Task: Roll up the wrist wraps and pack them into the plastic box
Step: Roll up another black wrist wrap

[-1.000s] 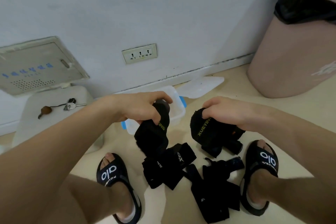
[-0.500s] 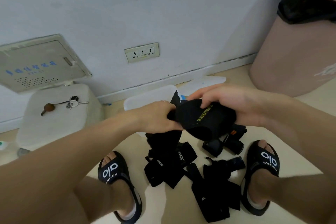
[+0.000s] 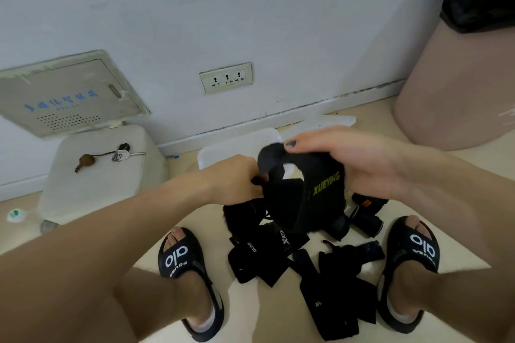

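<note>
**Between both hands, a wrist wrap is being started into a roll**

Just in front of the plastic box, a black wrist wrap printed XUEYING hangs between the two hands, raised off the floor. The right hand curls its fingers over the top of the wrap, thumb and fingertips pinching a folded loop at its upper end. The left hand is clenched round the other part of the same wrap, its fingers tucked out of sight behind the fabric.

Nearer the person than the box, a heap of loose wraps lies unrolled on the floor between the two black sandals. No wrap can be seen inside the box, though the hands hide part of it; its clear lid lies just beyond it by the skirting.

The step in hand looks like the start of rolling the first wrap. The next move likely calls for turning the pinched end over on itself while the left hand keeps the strap taut.

Left of the box stands a white stool with a bunch of keys on it; right of the box stands a pink bin.
</note>
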`<state>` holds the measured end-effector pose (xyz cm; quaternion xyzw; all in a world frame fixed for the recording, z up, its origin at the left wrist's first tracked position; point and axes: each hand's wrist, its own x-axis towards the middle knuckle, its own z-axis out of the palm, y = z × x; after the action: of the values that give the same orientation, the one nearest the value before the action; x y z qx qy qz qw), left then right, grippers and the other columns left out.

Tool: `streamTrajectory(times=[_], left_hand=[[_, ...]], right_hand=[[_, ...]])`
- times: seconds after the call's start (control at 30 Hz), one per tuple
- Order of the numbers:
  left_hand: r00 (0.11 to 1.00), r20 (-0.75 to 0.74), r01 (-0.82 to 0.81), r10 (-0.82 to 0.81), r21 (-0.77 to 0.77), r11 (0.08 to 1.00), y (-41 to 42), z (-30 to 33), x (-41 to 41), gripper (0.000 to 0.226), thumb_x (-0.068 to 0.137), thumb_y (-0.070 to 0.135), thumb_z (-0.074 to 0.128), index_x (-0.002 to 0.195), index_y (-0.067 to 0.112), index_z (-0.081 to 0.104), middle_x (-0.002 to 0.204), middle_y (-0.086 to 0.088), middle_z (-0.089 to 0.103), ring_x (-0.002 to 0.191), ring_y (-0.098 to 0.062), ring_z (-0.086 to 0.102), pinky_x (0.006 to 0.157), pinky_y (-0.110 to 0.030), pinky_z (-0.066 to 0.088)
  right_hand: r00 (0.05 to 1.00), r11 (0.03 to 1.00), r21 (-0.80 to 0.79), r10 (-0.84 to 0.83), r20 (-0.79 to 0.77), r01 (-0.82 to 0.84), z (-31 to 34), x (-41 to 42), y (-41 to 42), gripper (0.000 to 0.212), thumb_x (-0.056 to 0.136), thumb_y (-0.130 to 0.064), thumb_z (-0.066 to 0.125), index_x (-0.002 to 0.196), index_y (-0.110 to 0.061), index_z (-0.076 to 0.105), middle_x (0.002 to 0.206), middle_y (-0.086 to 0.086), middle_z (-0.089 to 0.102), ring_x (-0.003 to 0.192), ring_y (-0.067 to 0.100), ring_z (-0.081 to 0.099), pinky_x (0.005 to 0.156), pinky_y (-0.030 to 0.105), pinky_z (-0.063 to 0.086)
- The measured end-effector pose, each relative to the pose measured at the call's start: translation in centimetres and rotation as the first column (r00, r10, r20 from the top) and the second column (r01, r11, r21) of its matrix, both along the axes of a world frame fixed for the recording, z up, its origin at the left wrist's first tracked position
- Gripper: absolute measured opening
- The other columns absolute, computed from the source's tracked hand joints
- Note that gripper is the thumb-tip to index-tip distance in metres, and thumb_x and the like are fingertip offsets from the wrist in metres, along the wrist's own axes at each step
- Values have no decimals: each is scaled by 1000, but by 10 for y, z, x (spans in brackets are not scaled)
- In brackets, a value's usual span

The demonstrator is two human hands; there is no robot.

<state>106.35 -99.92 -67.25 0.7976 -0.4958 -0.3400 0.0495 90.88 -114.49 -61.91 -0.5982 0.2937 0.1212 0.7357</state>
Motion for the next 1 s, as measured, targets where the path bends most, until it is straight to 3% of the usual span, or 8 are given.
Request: streamTrajectory(times=[0.1, 0.23, 0.33, 0.47, 0.57, 0.63, 0.8, 1.0], left_hand=[[999, -37, 15, -15, 0, 1000, 2, 1, 6, 10, 93, 31, 69, 101, 29, 75, 92, 14, 71, 86, -5, 63, 62, -6, 40], [992, -123, -54, 38, -127, 990, -1, 11, 20, 30, 92, 15, 66, 102, 43, 71, 103, 20, 71, 100, 0, 64, 86, -20, 48], [965, -210, -212, 157, -273, 938, 0, 19, 27, 38, 93, 5, 62, 109, 39, 71, 111, 17, 71, 104, -5, 66, 93, -25, 52], [883, -395, -415, 254, -402, 816, -2, 32, 28, 38, 95, 2, 64, 120, 29, 69, 115, 13, 71, 95, -2, 69, 84, -13, 53], [823, -496, -513, 277, -439, 737, -3, 38, 25, 32, 98, 4, 63, 119, 27, 71, 111, 8, 74, 97, -6, 71, 84, -13, 54], [813, -504, -545, 292, -482, 686, -5, 40, 24, 28, 100, 9, 62, 116, 29, 72, 109, 8, 75, 99, -9, 71, 87, -16, 54], [745, -586, -649, 317, -527, 549, -11, 47, 25, 34, 100, 8, 60, 120, 33, 70, 105, 12, 74, 96, -13, 70, 97, -37, 57], [700, -663, -687, 267, -521, 507, -19, 57, 22, 54, 92, -2, 62, 135, 30, 59, 124, 7, 70, 106, -16, 72, 95, -48, 59]], right_hand=[[992, 994, 1, -109, 64, 109, 5, 4, -8, 25, 100, -21, 59, 114, -6, 74, 96, 6, 74, 76, 15, 73, 62, 22, 58], [985, 986, -12, -165, 58, 166, 2, 7, -15, 19, 101, -20, 58, 105, -9, 73, 97, 6, 76, 89, 18, 72, 80, 30, 56], [981, 980, -61, -186, 59, 190, 1, 9, -14, 21, 101, -15, 56, 111, -5, 71, 98, 7, 74, 88, 18, 71, 78, 30, 53], [974, 970, -103, -213, 77, 220, 3, 12, -14, 25, 103, -17, 55, 118, -3, 70, 96, 7, 74, 85, 19, 71, 81, 34, 53], [967, 956, -158, -232, 106, 247, 2, 14, -15, 31, 104, -22, 57, 120, 3, 67, 98, 12, 74, 93, 22, 73, 100, 43, 53], [966, 941, -231, -220, 133, 246, 1, 14, -15, 32, 104, -23, 58, 119, 4, 66, 108, 21, 73, 106, 30, 73, 112, 49, 48], [952, 922, -265, -234, 199, 282, 3, 15, -12, 24, 106, -24, 55, 108, -10, 75, 107, 7, 79, 108, 23, 74, 112, 48, 48], [946, 932, -237, -215, 242, 273, 4, 20, -8, 24, 106, -22, 56, 112, -8, 75, 114, 11, 77, 112, 25, 73, 112, 50, 48]])
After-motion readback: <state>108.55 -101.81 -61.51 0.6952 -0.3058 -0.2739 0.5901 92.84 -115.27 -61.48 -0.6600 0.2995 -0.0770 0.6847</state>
